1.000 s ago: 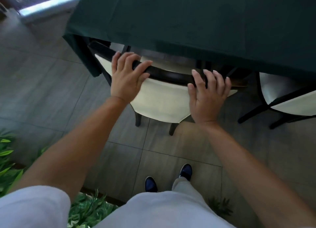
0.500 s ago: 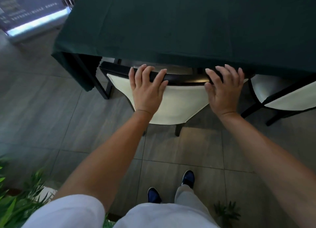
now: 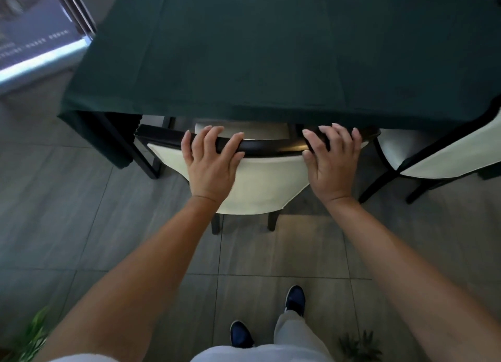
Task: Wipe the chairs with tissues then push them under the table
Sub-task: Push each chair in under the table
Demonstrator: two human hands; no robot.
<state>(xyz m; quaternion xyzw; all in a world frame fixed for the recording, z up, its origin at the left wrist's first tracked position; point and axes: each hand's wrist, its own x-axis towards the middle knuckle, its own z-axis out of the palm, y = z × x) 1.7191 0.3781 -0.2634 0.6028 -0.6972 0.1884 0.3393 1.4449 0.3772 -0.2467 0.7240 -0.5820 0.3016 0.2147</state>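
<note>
Now my left hand (image 3: 210, 162) and right hand (image 3: 332, 161) both curl their grip over the dark wooden top rail of the cream-backed chair (image 3: 260, 182), which stands at twelve o'clock from my feet, its seat mostly beneath the green-clothed surface (image 3: 271, 49). To finish well, I judge I should push evenly with both hands, straight toward twelve. A second cream chair (image 3: 439, 153) sits at two o'clock, angled.
</note>
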